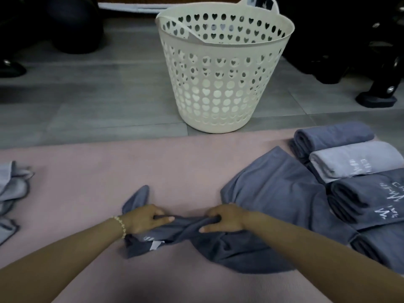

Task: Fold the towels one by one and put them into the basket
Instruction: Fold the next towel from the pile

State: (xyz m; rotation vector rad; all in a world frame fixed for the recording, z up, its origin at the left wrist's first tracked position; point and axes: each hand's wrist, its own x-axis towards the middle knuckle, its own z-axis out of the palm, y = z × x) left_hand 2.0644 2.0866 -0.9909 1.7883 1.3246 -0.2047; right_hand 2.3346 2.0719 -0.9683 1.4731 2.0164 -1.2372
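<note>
A dark grey towel (273,193) lies crumpled across the pink mat (98,176), stretching from the middle toward the right. My left hand (145,218) grips a bunched edge of it, with a beaded bracelet on the wrist. My right hand (225,219) grips the same bunched edge a little to the right. A cream basket (220,88) with heart-shaped holes stands upright on the floor beyond the mat; no towel shows through its holes.
Several folded or rolled grey towels (354,160) lie stacked at the right edge of the mat. Light grey cloths (13,186) lie loose at the left edge. Grey floor tiles (87,101) surround the basket; dark furniture legs (376,99) stand at the back right.
</note>
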